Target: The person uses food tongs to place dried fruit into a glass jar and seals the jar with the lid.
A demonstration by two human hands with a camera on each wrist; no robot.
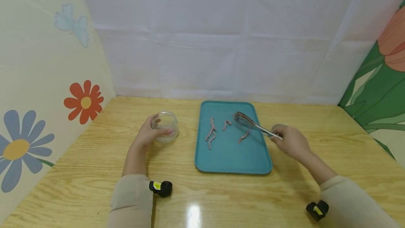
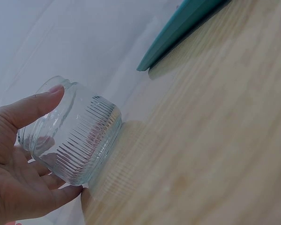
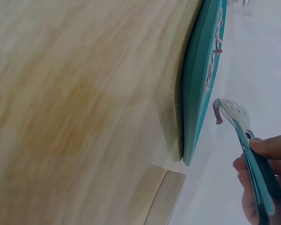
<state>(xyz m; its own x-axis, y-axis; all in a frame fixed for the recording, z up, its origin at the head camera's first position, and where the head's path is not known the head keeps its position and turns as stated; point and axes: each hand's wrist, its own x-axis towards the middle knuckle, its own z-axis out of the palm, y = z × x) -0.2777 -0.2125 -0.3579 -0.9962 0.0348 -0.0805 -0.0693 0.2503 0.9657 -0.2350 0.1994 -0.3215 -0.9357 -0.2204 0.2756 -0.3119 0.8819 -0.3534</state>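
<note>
My left hand [image 1: 148,133] holds a clear glass jar [image 1: 167,136] around its side, thumb near the rim. Ribbed glass shows in the left wrist view, with something pinkish seen dimly through it. In my right hand [image 1: 292,143] are metal tongs [image 1: 257,126], held over the right side of a blue-green tray [image 1: 232,157]. The right wrist view shows a thin pinkish worm-like strip [image 3: 218,114] hanging at the tongs' tip. Several similar strips lie on the tray, among them a long one [image 1: 211,129] at left and a short one [image 1: 244,136] at right.
A greyish rounded object [image 1: 279,126] sits right of the tray, partly hidden by my right hand. The wooden table [image 1: 177,207] meets a white cloth backdrop [image 1: 190,66]. Flower-patterned panels stand at both sides. Black cameras [image 1: 161,188] are on my wrists.
</note>
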